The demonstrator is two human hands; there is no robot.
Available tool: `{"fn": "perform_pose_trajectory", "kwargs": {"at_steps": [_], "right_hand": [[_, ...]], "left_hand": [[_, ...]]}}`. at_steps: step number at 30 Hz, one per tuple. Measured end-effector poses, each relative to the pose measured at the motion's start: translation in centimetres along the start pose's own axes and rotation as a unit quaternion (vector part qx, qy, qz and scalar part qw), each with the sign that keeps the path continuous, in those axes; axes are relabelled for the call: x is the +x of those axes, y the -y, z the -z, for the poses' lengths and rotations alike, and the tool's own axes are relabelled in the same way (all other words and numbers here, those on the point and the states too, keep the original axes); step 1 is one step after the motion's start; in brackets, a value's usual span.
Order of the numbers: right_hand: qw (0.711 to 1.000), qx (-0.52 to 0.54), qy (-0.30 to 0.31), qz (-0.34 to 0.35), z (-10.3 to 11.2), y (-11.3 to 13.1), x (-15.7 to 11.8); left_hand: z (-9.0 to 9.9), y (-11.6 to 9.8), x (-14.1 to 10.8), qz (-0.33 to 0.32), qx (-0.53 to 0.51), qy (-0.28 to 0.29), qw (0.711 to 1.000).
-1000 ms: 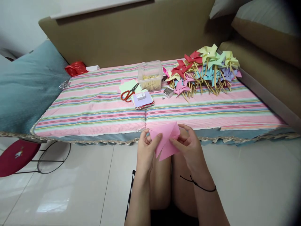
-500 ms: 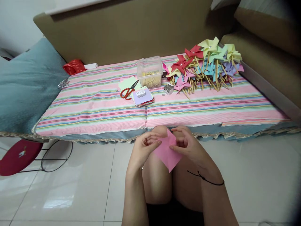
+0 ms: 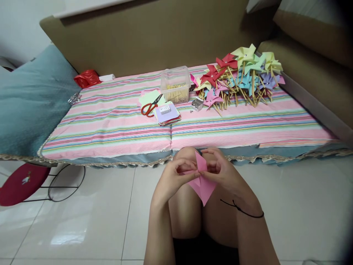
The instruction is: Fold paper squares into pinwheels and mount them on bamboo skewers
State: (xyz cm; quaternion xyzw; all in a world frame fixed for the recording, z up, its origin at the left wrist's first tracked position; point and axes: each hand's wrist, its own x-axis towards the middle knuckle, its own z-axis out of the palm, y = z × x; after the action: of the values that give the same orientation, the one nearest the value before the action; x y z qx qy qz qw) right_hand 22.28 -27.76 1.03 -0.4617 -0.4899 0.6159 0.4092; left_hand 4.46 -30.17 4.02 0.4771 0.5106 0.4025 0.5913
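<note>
Over my knees, both hands grip a pink sheet of paper (image 3: pixel 203 191). My left hand (image 3: pixel 176 176) pinches its left side, the thumb reaching in to the paper's middle. My right hand (image 3: pixel 220 171) holds the other side, its thumb and fingertips meeting the left thumb near the centre. One corner points up between the hands and another points down; the fingers cover part of the folds. A black cord bracelet (image 3: pixel 242 210) circles my right wrist.
On the striped sofa cover (image 3: pixel 116 138) lie red-handled scissors (image 3: pixel 149 109), a stack of coloured paper (image 3: pixel 167 116), a clear tub of sticks (image 3: pixel 176 88), a small box of metal fasteners (image 3: pixel 197 104) and a heap of paper pinwheels (image 3: pixel 239 77). A red stool (image 3: pixel 24 184) stands left.
My left hand has moved right, bringing its thumb to the paper's centre beside the right thumb. The paper's left part is now folded inward, and its lower corner has shifted slightly right.
</note>
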Motion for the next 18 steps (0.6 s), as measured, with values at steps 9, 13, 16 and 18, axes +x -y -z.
{"fn": "perform_pose_trajectory", "kwargs": {"at_steps": [9, 13, 16, 18], "right_hand": [[0.995, 0.000, 0.085, -0.055, 0.4, 0.7, -0.1], [0.996, -0.003, 0.075, -0.043, 0.4, 0.3, -0.1], [0.998, -0.002, 0.060, -0.030, 0.5, -0.2, -0.1], [0.998, -0.002, 0.057, -0.023, 0.7, -0.4, -0.1]], "left_hand": [[0.7, -0.7, -0.4, 0.029, 0.030, 0.015, 0.999], [1.3, -0.7, -0.7, 0.026, 0.027, 0.022, 0.999], [1.6, -0.4, -0.8, 0.025, 0.002, 0.026, 0.999], [1.8, -0.2, -0.9, 0.026, -0.017, 0.020, 0.999]]}}
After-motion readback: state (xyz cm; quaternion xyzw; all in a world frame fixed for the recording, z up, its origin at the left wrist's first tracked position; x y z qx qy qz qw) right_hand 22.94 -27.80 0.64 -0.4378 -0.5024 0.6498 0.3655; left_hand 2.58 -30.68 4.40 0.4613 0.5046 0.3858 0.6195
